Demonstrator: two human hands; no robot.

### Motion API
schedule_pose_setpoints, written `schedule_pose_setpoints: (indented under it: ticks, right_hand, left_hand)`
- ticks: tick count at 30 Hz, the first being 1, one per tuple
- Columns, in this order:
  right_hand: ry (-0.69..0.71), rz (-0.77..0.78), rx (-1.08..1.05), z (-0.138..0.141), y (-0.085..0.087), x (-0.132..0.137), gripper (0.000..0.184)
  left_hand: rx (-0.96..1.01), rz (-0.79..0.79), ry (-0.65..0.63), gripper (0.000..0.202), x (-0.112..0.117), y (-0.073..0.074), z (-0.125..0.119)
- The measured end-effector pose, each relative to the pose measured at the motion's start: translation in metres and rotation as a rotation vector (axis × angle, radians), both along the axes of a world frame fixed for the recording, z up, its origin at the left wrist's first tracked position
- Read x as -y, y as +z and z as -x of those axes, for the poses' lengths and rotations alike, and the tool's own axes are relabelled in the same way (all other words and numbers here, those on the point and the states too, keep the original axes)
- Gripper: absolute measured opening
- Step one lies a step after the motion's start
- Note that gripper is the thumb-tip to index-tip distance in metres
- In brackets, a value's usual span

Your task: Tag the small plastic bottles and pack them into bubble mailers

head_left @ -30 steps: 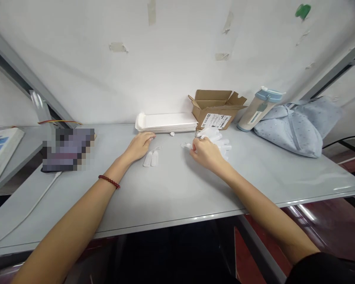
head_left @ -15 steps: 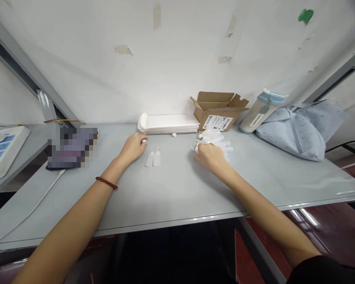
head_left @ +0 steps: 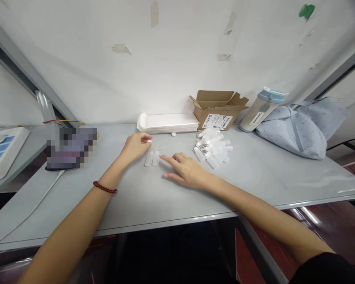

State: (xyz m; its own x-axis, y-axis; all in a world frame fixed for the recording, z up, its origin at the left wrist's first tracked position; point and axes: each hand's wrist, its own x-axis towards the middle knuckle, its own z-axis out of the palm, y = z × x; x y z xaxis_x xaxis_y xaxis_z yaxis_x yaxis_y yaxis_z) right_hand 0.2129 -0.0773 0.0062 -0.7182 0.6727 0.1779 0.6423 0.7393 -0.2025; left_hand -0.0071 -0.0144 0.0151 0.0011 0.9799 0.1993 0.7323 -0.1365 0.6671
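My left hand (head_left: 136, 146) is closed, its thumb and fingers pinching a small white piece (head_left: 149, 141) whose kind I cannot make out. Just below it, two translucent white tags (head_left: 155, 159) with thin string loops lie side by side on the grey table. My right hand (head_left: 185, 170) is open, thumb and index finger apart, with the index fingertip close to the right-hand tag; whether they touch I cannot tell. Behind that hand is a fanned pile of similar white tags (head_left: 212, 145).
A stack of white envelopes (head_left: 171, 121) lies against the wall, with a small white lump (head_left: 173, 134) before it. An open cardboard box (head_left: 217, 118), a bottle (head_left: 262, 110) and a light-blue cloth bag (head_left: 296, 132) stand to the right. A blurred-out phone (head_left: 72, 148) with a cable is at left.
My right hand has left the pile and moved left towards the two tags, its fingers opening. My left hand has shifted slightly right, still pinching the white piece.
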Motion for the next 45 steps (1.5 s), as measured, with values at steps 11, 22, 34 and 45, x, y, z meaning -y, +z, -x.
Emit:
schedule_pose_setpoints:
  ticks: [11, 22, 34, 45]
  right_hand:
    - [0.049, -0.005, -0.033, 0.015, -0.017, -0.01, 0.059]
    - [0.001, -0.008, 0.014, 0.014, -0.013, -0.013, 0.045]
    - [-0.196, 0.099, -0.337, -0.007, -0.009, -0.021, 0.019]
    - [-0.053, 0.297, -0.777, -0.001, -0.001, 0.0, 0.015]
  left_hand:
    - [0.143, 0.004, 0.031, 0.028, 0.007, 0.007, -0.014]
    - [0.287, 0.046, -0.039, 0.029, 0.013, 0.011, -0.021]
    - [0.692, 0.251, -0.082, 0.037, 0.024, 0.019, -0.02]
    - [0.917, 0.392, -0.189, 0.013, 0.03, 0.02, -0.028]
